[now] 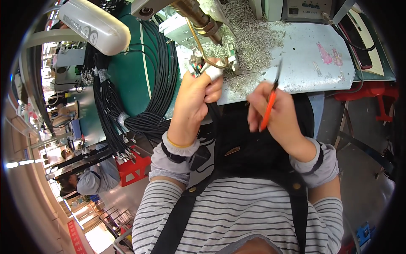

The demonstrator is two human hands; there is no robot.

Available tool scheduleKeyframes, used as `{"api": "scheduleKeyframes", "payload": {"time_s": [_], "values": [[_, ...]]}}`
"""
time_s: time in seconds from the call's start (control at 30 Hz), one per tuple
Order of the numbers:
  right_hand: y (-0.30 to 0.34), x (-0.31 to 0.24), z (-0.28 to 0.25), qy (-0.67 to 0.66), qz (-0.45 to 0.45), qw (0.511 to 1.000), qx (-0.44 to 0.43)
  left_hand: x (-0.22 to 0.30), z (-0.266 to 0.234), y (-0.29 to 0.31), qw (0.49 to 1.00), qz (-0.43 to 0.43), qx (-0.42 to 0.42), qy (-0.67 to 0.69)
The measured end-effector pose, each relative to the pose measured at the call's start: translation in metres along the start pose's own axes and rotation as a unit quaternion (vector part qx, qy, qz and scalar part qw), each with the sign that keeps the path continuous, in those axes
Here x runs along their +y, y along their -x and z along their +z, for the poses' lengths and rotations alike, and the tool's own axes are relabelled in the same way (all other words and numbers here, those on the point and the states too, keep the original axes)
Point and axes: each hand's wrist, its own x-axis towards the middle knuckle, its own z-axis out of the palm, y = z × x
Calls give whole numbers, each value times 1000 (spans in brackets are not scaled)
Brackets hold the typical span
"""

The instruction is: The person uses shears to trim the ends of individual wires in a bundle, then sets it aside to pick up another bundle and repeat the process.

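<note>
My left hand (196, 93) is closed around a cable end (196, 65), where a metal connector and short coloured wires stick out above the fist. White tape wraps one of its fingertips, close to a curved brass tube (198, 40) under the machine head (203, 21). Just right of that fingertip stands a small metal fixture (232, 57). In my right hand (277, 110), slightly blurred, is an orange-handled pointed tool (269, 108), its thin dark tip aimed up and away. The tool's exact kind cannot be made out.
Small silvery metal pieces (253, 46) lie heaped across the pale worktop (296, 76). Coiled black cables (163, 63) cover the green table (127, 80) at left. A white cylinder (99, 29) hangs upper left. Another person (91, 182) sits near a red stool (133, 167).
</note>
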Motion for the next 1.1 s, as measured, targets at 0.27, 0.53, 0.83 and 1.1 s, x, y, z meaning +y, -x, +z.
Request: {"api": "scheduleKeyframes", "payload": {"time_s": [0.27, 0.53, 0.83, 1.1], "values": [[-62, -23, -7, 117, -94, 987, 59, 14, 1, -16, 999, -31, -36, -23], [-64, -19, -4, 88, -97, 991, 41, 20, -5, -23, 996, -59, -55, -41], [-65, -20, -3, 79, -95, 991, 43, 20, -4, -23, 997, -35, -49, -57], [-63, -16, -4, 100, -110, 988, 49, 21, -3, -20, 995, -34, -57, -72]]}}
